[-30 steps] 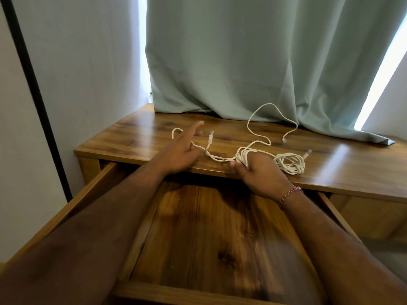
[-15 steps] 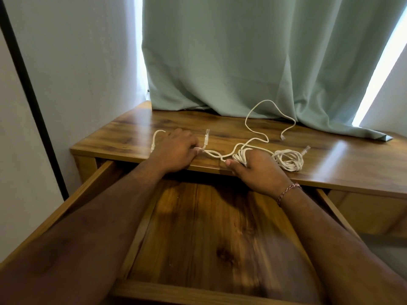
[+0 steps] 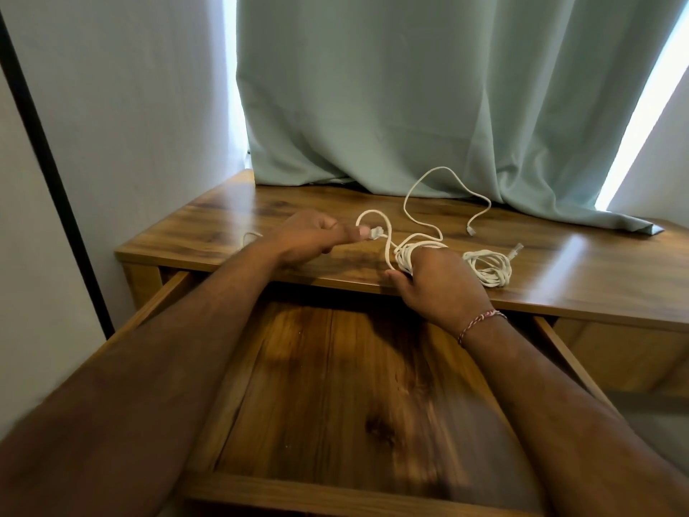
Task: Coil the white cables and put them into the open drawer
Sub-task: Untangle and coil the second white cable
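White cables lie on the wooden desk top (image 3: pixel 223 225). My right hand (image 3: pixel 436 281) grips a bundle of coiled white cable (image 3: pixel 404 255) at the desk's front edge. My left hand (image 3: pixel 309 236) pinches the clear plug end (image 3: pixel 376 232) of that cable, with a loop arching between the hands. A second coil (image 3: pixel 488 268) with a plug lies just right of my right hand. A loose strand (image 3: pixel 440 188) curves back toward the curtain. The open drawer (image 3: pixel 335 404) sits under my forearms, and its visible wooden bottom is bare.
A pale green curtain (image 3: pixel 410 106) hangs behind the desk and drapes onto its back edge. A white wall (image 3: pixel 130 106) with a dark vertical strip stands to the left. The drawer's front rail (image 3: pixel 335 494) is nearest me.
My left hand went from open fingers over the cable to closing on the plug end and lifting it right, raising a loop. The right hand kept its hold on the bundle.
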`<state>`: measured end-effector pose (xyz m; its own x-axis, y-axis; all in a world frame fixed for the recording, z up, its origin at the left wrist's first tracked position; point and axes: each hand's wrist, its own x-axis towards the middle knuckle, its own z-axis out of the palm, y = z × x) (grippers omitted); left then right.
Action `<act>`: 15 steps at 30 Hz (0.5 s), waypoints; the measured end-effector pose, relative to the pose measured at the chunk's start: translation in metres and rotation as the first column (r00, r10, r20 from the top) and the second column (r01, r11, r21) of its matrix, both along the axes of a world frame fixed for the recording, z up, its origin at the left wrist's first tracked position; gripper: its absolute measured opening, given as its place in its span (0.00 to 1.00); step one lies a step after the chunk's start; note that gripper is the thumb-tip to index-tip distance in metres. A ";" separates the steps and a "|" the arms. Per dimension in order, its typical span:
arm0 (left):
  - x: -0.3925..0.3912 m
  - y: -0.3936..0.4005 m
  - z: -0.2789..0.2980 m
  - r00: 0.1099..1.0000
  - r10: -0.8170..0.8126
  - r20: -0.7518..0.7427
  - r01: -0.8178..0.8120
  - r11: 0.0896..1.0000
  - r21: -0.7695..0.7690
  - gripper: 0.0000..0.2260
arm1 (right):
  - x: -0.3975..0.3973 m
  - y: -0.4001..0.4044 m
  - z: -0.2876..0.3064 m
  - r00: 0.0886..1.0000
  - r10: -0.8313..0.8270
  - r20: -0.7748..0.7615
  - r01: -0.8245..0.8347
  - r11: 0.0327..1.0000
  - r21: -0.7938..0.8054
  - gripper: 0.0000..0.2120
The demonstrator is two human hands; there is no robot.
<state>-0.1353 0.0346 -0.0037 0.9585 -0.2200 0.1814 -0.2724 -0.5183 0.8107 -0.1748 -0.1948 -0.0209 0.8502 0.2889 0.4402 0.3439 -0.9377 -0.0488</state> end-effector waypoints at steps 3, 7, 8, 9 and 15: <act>-0.005 -0.006 0.006 0.998 0.010 -0.057 -0.020 0.984 -0.175 0.29 | 0.002 -0.001 -0.001 0.998 0.006 0.055 -0.004 1.000 -0.029 0.15; -0.007 -0.010 0.009 0.997 0.072 -0.038 -0.075 0.991 -0.112 0.30 | 0.001 0.001 0.000 0.993 0.005 0.122 0.009 0.994 -0.112 0.13; -0.008 -0.011 0.009 0.996 0.072 -0.049 -0.077 0.992 -0.100 0.29 | 0.000 0.003 0.001 0.992 0.003 0.128 0.015 0.990 -0.142 0.14; -0.009 -0.012 0.009 0.995 0.081 -0.060 -0.087 0.992 -0.095 0.29 | -0.002 0.005 0.001 0.991 0.006 0.135 0.018 0.985 -0.174 0.14; -0.012 -0.013 0.008 0.998 0.036 -0.043 -0.038 0.998 -0.040 0.24 | -0.007 0.014 -0.002 0.983 -0.026 0.184 0.065 0.975 -0.212 0.15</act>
